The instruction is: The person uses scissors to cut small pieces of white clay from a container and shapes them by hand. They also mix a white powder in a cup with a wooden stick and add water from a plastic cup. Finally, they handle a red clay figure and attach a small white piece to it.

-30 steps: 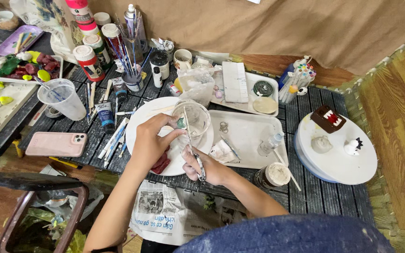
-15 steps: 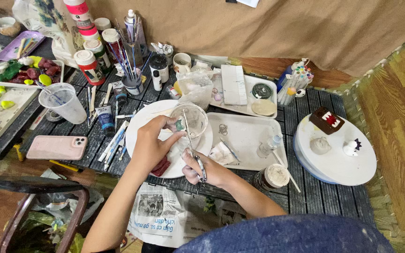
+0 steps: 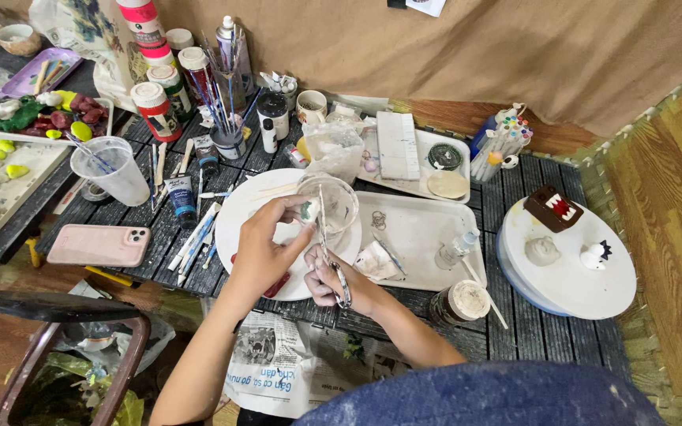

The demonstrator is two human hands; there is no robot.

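Note:
My left hand pinches a small green and white clay piece over a round white plate. My right hand grips a thin paintbrush whose tip points up at the piece. A clear plastic cup stands just behind the piece on the plate. A red smear or tool lies on the plate under my left wrist.
A white tray holds a small bottle to the right. A turntable carries a brown figure and small white shapes. A pink phone, water cup, paint tubes, jars and brushes crowd the left. A lidded jar is near the edge.
My hands have stayed over the plate; the brush has shifted only slightly against the clay piece. The view has drifted a little.

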